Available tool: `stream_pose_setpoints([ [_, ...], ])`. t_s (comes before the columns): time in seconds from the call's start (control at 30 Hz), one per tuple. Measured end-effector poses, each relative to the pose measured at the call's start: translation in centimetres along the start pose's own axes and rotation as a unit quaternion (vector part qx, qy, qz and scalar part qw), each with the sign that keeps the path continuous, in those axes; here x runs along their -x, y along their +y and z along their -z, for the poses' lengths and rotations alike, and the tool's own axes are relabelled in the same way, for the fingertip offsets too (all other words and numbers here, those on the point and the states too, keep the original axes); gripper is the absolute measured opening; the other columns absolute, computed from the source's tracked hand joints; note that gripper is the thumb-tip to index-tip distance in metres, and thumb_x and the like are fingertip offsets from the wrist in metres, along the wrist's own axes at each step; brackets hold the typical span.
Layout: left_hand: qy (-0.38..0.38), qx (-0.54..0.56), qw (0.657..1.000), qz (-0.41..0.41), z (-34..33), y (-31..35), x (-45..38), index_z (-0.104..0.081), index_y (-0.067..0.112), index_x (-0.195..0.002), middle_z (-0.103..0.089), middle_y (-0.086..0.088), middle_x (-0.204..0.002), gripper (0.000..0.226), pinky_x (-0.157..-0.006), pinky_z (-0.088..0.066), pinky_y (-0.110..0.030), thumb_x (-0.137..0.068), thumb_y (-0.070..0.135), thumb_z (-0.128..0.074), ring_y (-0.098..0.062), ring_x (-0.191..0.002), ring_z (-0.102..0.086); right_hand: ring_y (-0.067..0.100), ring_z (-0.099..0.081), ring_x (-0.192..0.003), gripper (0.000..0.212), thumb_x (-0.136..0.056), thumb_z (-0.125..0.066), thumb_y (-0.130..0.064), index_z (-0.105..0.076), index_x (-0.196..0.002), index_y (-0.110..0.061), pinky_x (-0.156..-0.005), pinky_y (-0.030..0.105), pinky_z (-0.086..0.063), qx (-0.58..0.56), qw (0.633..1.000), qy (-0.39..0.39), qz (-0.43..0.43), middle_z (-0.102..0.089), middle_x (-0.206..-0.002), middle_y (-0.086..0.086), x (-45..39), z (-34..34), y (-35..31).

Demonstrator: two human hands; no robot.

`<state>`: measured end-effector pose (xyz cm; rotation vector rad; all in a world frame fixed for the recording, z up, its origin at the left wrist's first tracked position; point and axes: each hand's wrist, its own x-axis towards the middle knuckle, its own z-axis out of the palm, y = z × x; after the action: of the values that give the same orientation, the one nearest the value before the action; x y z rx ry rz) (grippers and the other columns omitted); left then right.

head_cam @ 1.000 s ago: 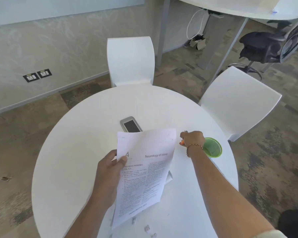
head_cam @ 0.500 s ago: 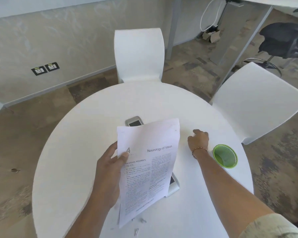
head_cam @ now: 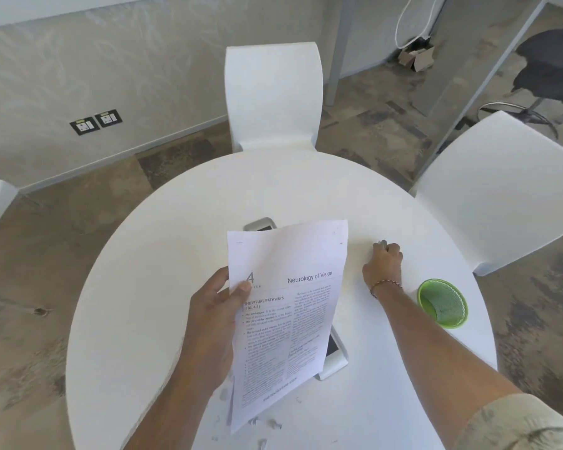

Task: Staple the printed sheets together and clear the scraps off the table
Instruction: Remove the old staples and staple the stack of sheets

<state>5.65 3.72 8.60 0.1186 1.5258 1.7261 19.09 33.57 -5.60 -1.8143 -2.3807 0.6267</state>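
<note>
Left hand (head_cam: pixel 210 323): grip closed on the left edge of the white printed sheets (head_cam: pixel 286 316), held tilted above the round white surface (head_cam: pixel 163 287).
Right hand (head_cam: pixel 383 264): fingers curled down against the surface right of the sheets; contents cannot be told.
Small white paper scraps (head_cam: pixel 275 424): near edge.
Green mesh cup (head_cam: pixel 442 303): right.

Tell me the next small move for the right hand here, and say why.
Probably carry the right hand over to the green mesh cup and drop whatever it has pinched. Its fingers are bunched on the table as if picking up a scrap, and the cup sits just beside its wrist. The left hand holds the printed sheets up, and more scraps lie near the table's front edge.
</note>
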Motion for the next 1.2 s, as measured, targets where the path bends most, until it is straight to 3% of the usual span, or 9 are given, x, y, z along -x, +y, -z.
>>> stream_pose_setpoints([
  [0.23, -0.002, 0.0, 1.0, -0.009, 0.1, 0.2, 0.4, -0.078, 0.013, -0.107, -0.08, -0.016, -0.109, 0.025, -0.079, -0.062, -0.042, -0.101, 0.0, -0.057, -0.032, -0.096, -0.078, 0.042, -0.035, -0.132, 0.05, -0.091, -0.045, 0.006, -0.048, -0.14, -0.003, -0.107, 0.046, -0.036, -0.01, 1.0, 0.001, 0.01, -0.033, -0.147, 0.024, 0.6, 0.4, -0.2],
  [0.33, -0.003, -0.006, 1.0, -0.01, -0.3, 0.4, 0.7, -0.077, 0.012, -0.108, -0.08, -0.016, -0.108, 0.024, -0.087, -0.062, -0.05, -0.101, 0.001, -0.057, -0.035, -0.097, -0.077, 0.04, -0.036, -0.133, 0.042, -0.094, -0.048, 0.002, -0.057, -0.135, -0.002, -0.107, 0.042, -0.035, -0.088, 0.992, 0.085, 0.032, -0.04, -0.15, 0.02, 1.4, 2.4, -2.3],
  [0.47, -0.004, -0.023, 1.0, -0.02, -1.1, 0.5, 1.4, -0.077, 0.015, -0.109, -0.081, -0.016, -0.104, 0.024, -0.09, -0.06, -0.055, -0.101, 0.003, -0.058, -0.039, -0.098, -0.077, 0.037, -0.056, -0.107, 0.035, -0.088, -0.051, 0.008, -0.07, -0.115, -0.002, -0.091, 0.038, -0.047, -0.268, 0.924, 0.263, 0.075, -0.062, -0.121, 0.015, 5.3, 6.9, -6.9],
  [0.6, -0.012, -0.047, 0.998, -0.049, -2.4, 0.8, 2.2, -0.076, 0.026, -0.112, -0.082, -0.009, -0.103, 0.026, -0.094, -0.058, -0.052, -0.101, 0.008, -0.06, -0.034, -0.1, -0.077, 0.024, -0.062, -0.091, 0.03, -0.087, -0.052, 0.001, -0.072, -0.102, -0.015, -0.069, 0.009, -0.044, -0.403, 0.843, 0.33, 0.133, -0.061, -0.106, -0.004, 12.2, 11.7, -11.0],
  [0.73, -0.006, -0.051, 0.995, -0.086, -3.8, 1.3, 3.0, -0.074, 0.035, -0.118, -0.083, -0.002, -0.104, 0.028, -0.092, -0.06, -0.046, -0.097, 0.018, -0.065, -0.026, -0.1, -0.078, 0.016, -0.064, -0.089, 0.017, -0.089, -0.059, -0.006, -0.072, -0.097, -0.013, -0.069, 0.014, -0.048, -0.435, 0.829, 0.286, 0.205, -0.066, -0.102, -0.001, 19.9, 13.0, -13.8],
  [0.93, 0.021, -0.11, 0.979, -0.169, -4.7, 1.2, 4.4, -0.077, 0.031, -0.1, -0.077, 0.013, -0.078, 0.02, -0.061, -0.052, -0.017, -0.103, 0.022, -0.059, -0.003, -0.07, -0.069, 0.011, -0.06, -0.109, 0.031, -0.089, -0.071, -0.037, -0.068, -0.113, -0.018, -0.09, 0.027, -0.052, -0.397, 0.89, 0.098, 0.2, -0.065, -0.115, -0.009, 24.6, 12.6, -16.0],
  [1.03, 0.041, -0.145, 0.966, -0.208, -5.2, 1.2, 5.9, -0.076, 0.029, -0.112, -0.079, 0.019, -0.092, 0.023, -0.067, -0.052, -0.009, -0.104, 0.018, -0.059, 0.004, -0.081, -0.07, 0.008, -0.061, -0.105, 0.029, -0.089, -0.072, -0.04, -0.068, -0.11, -0.019, -0.089, 0.024, -0.051, -0.4, 0.892, 0.077, 0.193, -0.065, -0.11, -0.012, 25.0, 13.0, -16.3],
  [1.13, 0.049, -0.282, 0.913, -0.292, -5.0, 1.3, 7.0, -0.066, 0.044, -0.131, -0.076, 0.029, -0.102, 0.043, -0.078, -0.051, -0.007, -0.103, 0.013, -0.058, 0.008, -0.092, -0.071, 0.004, -0.065, -0.091, 0.007, -0.097, -0.063, -0.033, -0.068, -0.093, -0.031, -0.078, 0.018, -0.053, -0.433, 0.882, 0.057, 0.176, -0.066, -0.097, -0.012, 24.9, 13.4, -15.9],
  [1.2, 0.041, -0.305, 0.891, -0.335, -4.9, 0.9, 7.6, -0.056, 0.039, -0.144, -0.069, 0.024, -0.131, 0.053, -0.097, -0.051, -0.013, -0.102, 0.006, -0.058, 0.004, -0.12, -0.066, 0.0, -0.058, -0.066, 0.028, -0.099, -0.057, -0.028, -0.06, -0.073, -0.037, -0.06, 0.014, -0.045, -0.457, 0.875, 0.049, 0.15, -0.062, -0.076, -0.015, 24.9, 13.4, -15.4],
])
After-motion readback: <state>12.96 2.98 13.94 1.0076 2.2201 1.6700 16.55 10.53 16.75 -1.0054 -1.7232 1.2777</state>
